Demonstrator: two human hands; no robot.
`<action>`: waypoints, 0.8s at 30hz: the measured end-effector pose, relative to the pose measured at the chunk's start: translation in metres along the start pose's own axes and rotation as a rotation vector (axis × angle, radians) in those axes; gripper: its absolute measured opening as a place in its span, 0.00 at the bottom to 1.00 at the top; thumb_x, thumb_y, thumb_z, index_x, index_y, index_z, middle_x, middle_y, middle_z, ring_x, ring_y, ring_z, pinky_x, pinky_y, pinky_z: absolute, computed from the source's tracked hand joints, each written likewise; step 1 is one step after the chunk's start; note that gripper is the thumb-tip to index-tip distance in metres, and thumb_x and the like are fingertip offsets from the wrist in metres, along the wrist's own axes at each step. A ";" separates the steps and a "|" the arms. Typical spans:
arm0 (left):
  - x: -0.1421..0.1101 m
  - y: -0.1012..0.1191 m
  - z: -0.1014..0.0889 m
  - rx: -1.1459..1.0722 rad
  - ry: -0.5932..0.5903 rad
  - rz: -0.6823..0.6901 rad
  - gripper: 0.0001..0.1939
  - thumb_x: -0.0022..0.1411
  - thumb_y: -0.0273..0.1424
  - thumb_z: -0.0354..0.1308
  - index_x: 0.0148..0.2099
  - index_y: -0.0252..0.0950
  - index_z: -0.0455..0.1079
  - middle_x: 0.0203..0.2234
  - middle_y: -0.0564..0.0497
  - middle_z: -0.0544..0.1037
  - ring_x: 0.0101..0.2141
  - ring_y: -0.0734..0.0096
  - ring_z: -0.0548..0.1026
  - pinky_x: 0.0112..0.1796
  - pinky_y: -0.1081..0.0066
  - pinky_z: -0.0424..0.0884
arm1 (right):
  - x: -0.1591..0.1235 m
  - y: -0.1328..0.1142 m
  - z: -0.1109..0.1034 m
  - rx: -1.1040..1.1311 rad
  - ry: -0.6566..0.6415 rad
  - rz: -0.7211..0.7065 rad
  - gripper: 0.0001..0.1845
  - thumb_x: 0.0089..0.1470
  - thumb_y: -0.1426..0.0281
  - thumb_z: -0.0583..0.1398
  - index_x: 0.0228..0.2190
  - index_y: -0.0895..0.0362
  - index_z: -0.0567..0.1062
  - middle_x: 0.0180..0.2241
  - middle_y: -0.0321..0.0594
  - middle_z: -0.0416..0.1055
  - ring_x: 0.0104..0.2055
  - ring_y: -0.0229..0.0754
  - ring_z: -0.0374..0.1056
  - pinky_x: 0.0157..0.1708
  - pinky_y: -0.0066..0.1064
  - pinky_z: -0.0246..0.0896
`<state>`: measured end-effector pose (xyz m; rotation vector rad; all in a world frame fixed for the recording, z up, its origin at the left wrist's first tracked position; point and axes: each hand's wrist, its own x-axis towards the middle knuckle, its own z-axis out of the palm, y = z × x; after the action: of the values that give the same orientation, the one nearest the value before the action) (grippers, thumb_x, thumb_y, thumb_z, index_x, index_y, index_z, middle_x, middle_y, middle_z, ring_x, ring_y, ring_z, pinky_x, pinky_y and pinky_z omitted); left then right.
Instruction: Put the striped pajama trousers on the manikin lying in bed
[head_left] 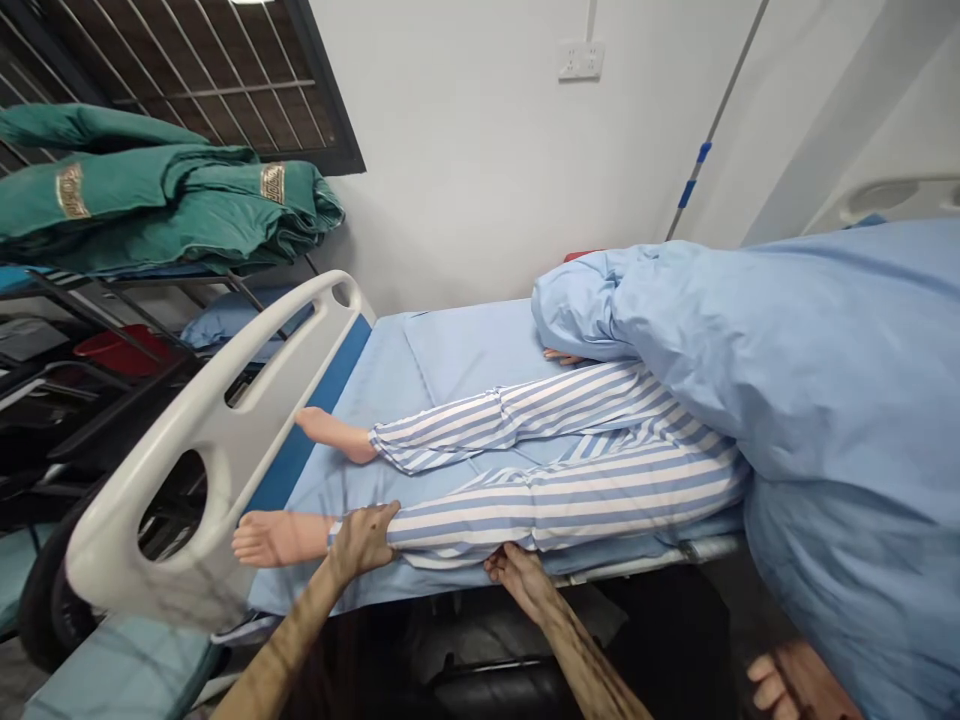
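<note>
Manikin [540,490] lying on bed [457,350], feet toward footboard [202,440]; blanket [787,370] bunched over upper body, so striped legs left bare & reachable from near edge; near leg [570,515] lying closest to that edge, hence both hands there; L hand [362,540] over shin at trouser cuff, fingers curled round, clenched on leg; R hand [517,578] at calf from below, fingers tucked out of sight under leg, grip can't be told; far leg [525,425] untouched, well apart; 3rd hand [780,685], prob. co-worker's, at lower R by blanket; green linens [150,200] piled on rack [112,300] beyond footboard, out of the way.
</note>
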<state>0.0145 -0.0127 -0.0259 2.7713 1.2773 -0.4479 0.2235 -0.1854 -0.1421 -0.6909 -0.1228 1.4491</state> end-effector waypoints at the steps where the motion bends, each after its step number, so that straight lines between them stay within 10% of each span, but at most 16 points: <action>1: 0.000 0.000 0.000 -0.001 0.004 0.001 0.24 0.47 0.36 0.52 0.48 0.36 0.65 0.41 0.44 0.78 0.42 0.49 0.75 0.41 0.59 0.68 | -0.001 0.000 0.000 -0.001 -0.004 0.001 0.14 0.37 0.61 0.69 0.22 0.58 0.77 0.21 0.39 0.73 0.27 0.41 0.69 0.24 0.27 0.56; 11: -0.005 -0.002 -0.005 -0.011 0.043 -0.003 0.26 0.46 0.35 0.53 0.50 0.37 0.65 0.43 0.44 0.77 0.44 0.49 0.74 0.44 0.61 0.66 | -0.014 -0.025 0.018 -0.024 -0.070 0.053 0.04 0.39 0.65 0.67 0.22 0.52 0.79 0.24 0.34 0.74 0.27 0.38 0.69 0.25 0.27 0.56; 24: -0.005 0.026 -0.087 -0.144 0.171 -0.070 0.32 0.39 0.38 0.59 0.51 0.41 0.65 0.44 0.46 0.77 0.46 0.50 0.73 0.44 0.65 0.66 | -0.070 -0.131 0.087 -0.320 -0.429 -0.167 0.15 0.46 0.64 0.63 0.36 0.58 0.80 0.38 0.50 0.76 0.44 0.51 0.71 0.33 0.32 0.62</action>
<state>0.0520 -0.0188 0.0573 2.6997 1.3848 -0.1187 0.2844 -0.2153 0.0165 -0.5998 -0.7413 1.4100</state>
